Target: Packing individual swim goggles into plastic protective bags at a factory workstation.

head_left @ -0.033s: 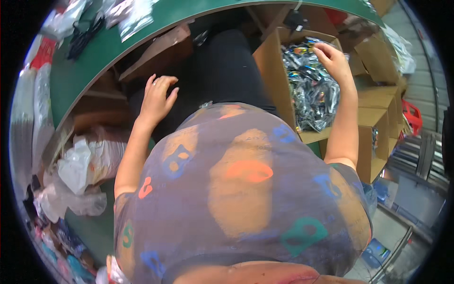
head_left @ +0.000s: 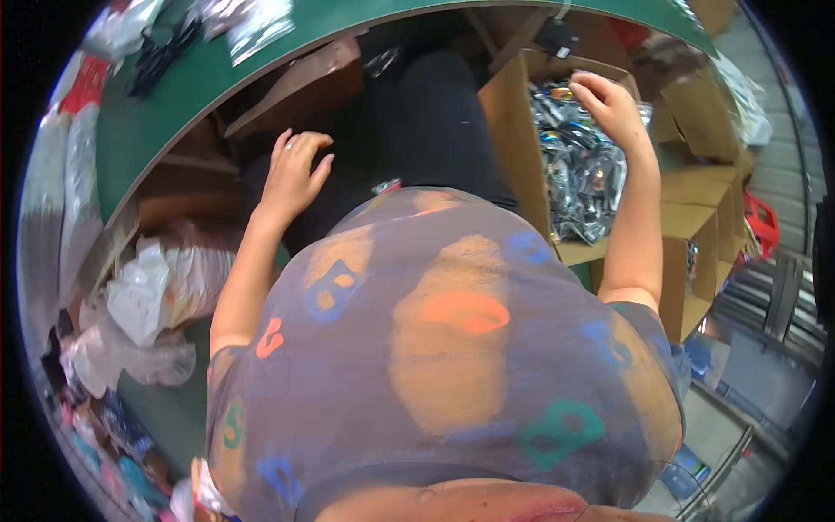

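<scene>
My left hand (head_left: pixel 296 170) hovers with fingers spread over my dark trousers (head_left: pixel 435 122), under the edge of the green table (head_left: pixel 139 130). It holds nothing. My right hand (head_left: pixel 609 104) reaches into an open cardboard box (head_left: pixel 513 130) on my right, filled with several shiny plastic-wrapped packets (head_left: pixel 578 183). Its fingers are bent down onto the top packets; whether they grip one is not clear. My patterned grey shirt (head_left: pixel 452 348) fills the lower middle of the view.
Black items and clear bags (head_left: pixel 252 22) lie on the green table. Crumpled plastic bags (head_left: pixel 148 296) pile at my left. More cardboard boxes (head_left: pixel 696 235) and a red crate (head_left: pixel 761 222) stand at my right. Colourful packets (head_left: pixel 113 452) lie at the lower left.
</scene>
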`<state>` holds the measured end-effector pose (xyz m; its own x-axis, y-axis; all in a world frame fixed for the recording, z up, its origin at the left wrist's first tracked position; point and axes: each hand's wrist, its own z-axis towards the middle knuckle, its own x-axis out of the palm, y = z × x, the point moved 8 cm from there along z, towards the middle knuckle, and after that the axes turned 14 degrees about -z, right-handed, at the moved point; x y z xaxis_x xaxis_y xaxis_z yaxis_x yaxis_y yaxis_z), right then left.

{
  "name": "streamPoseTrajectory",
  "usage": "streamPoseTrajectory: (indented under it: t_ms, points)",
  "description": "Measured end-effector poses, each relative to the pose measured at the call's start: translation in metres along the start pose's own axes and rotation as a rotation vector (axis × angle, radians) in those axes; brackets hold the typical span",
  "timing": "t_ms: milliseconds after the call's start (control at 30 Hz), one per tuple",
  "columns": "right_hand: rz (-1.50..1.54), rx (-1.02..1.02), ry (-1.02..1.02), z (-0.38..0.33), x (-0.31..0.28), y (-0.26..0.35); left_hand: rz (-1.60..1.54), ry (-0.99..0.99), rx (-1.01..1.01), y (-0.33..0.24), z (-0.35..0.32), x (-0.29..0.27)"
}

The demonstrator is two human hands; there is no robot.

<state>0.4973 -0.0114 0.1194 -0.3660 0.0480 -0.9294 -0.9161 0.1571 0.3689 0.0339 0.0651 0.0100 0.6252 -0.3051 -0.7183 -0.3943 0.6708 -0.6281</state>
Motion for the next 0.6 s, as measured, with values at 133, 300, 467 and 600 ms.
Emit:
streamPoseTrajectory:
  t_ms: [133, 300, 467, 600]
  points:
    - [-0.184, -0.49, 0.142, 0.077, 0.091, 0.098, 0.069, 0.03, -0.147, 0.05, -0.017, -0.011]
    - [-0.172, -0.22, 1.003, 0.154, 0.322, 0.091, 0.052, -0.129, -0.317, 0.141, -0.047, -0.023]
    - [-0.185, -0.201, 0.895, 0.213, 0.534, 0.025, 0.079, -0.209, -0.365, 0.159, -0.06, -0.013]
    - [-0.093, 0.113, 0.867, 0.226, 0.636, 0.002, 0.024, 0.026, -0.649, 0.175, -0.078, -0.001]
